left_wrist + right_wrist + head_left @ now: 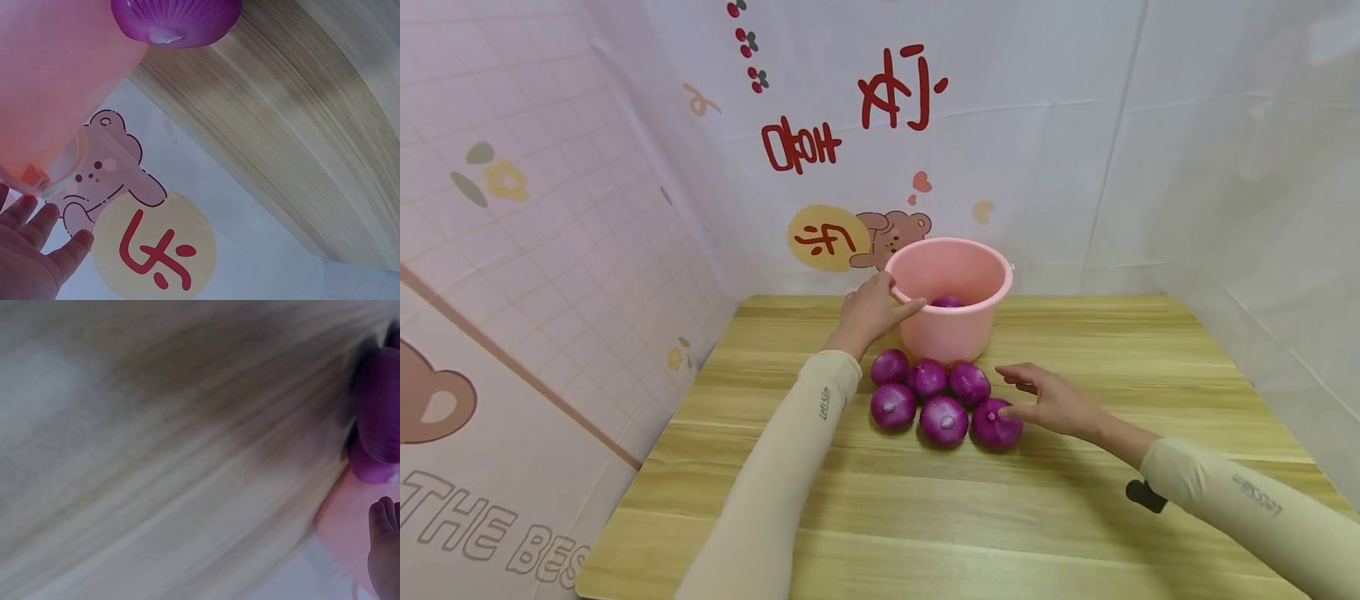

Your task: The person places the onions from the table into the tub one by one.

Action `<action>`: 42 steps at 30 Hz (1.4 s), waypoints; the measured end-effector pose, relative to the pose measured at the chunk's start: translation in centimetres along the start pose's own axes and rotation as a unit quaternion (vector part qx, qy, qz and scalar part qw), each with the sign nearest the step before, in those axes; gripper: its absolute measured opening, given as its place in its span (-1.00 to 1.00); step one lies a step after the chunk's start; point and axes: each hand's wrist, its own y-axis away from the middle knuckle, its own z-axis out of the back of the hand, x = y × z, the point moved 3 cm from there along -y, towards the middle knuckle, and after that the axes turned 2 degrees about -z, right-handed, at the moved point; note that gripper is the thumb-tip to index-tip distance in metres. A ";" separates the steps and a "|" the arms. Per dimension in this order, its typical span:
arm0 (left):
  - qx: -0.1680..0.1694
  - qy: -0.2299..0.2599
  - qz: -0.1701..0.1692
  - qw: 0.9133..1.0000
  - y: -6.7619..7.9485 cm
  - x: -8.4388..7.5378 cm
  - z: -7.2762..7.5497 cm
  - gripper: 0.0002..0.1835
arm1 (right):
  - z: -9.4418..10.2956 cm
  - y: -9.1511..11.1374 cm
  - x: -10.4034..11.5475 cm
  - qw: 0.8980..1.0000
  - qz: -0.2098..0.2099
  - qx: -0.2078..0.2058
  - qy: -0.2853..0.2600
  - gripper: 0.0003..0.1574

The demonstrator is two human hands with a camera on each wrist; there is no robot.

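A pink bucket stands at the back of the wooden table, with a purple onion partly visible inside. My left hand holds the bucket's left rim, its thumb lying along the near edge. In the left wrist view, the fingers are spread beside the rim and handle joint. Several purple onions sit in two rows before the bucket. At the front right onion, my right hand is spread with the thumb over its right side; whether they touch I cannot tell. Its palm holds nothing.
The table has a light wood grain. Behind it hangs a white backdrop with red characters and a cartoon bear. Similar sheets rise on the left and right. A small dark object shows under the right wrist.
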 end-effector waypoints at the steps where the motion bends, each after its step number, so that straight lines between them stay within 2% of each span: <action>1: 0.001 -0.002 0.000 1.000 0.0 0.0 0.0 -0.20 | -0.2 0.1 -0.2 1.000 0.002 0.001 0.003 -0.11; 14: 0.003 -0.003 -0.001 1.000 -0.1 0.1 0.0 -0.21 | -1.8 0.9 -0.9 0.999 0.025 0.037 0.016 -0.05; 28: 0.010 -0.011 0.008 1.000 0.0 0.0 0.0 -0.17 | -2.4 1.0 -1.2 0.996 0.036 0.047 0.065 -0.04; 33: 0.007 -0.005 0.008 1.000 -0.1 0.1 -0.1 -0.18 | -2.5 1.0 -1.1 0.997 0.041 0.054 0.046 -0.08; 42: 0.007 -0.005 0.012 1.000 0.1 -0.1 0.0 -0.21 | -2.0 1.3 -0.9 0.997 0.027 0.067 0.018 -0.06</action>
